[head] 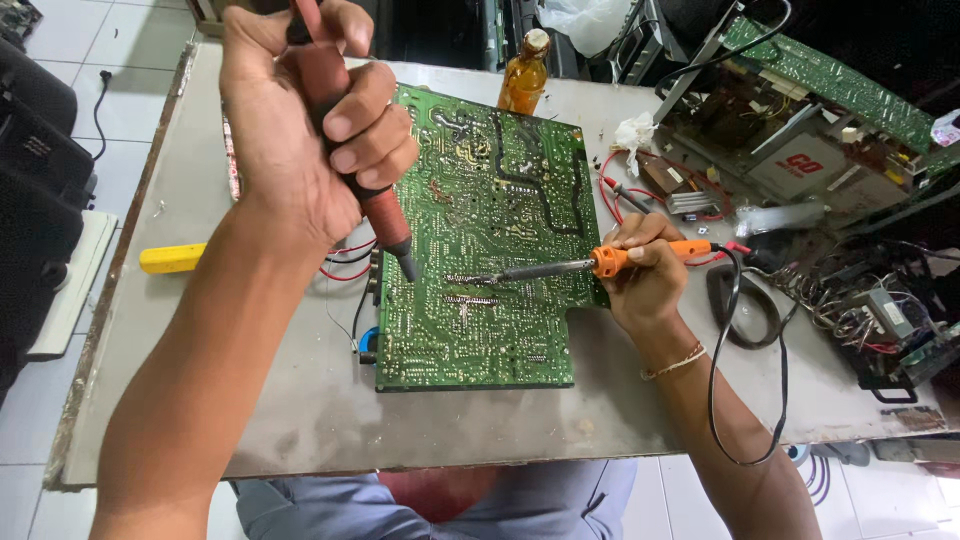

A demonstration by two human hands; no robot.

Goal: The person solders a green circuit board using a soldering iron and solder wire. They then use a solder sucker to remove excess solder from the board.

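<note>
The left hand [300, 130] was fisted around a dark red desoldering pump [350, 150], nozzle below its fingers. The right hand [645, 275] pinched an orange soldering iron [590, 263] by its handle — tip left of the fingers, on the green circuit board [500, 220]. Both tools looked light and rigid — the iron safest held by its handle.

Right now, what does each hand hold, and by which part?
Left hand: red desoldering pump, by its barrel. Right hand: soldering iron, by its orange handle.

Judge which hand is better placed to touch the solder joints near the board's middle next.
Probably the right hand: its orange-handled soldering iron lies low with the tip on the green circuit board. The left hand holds the red tool with its tip just above.
</note>
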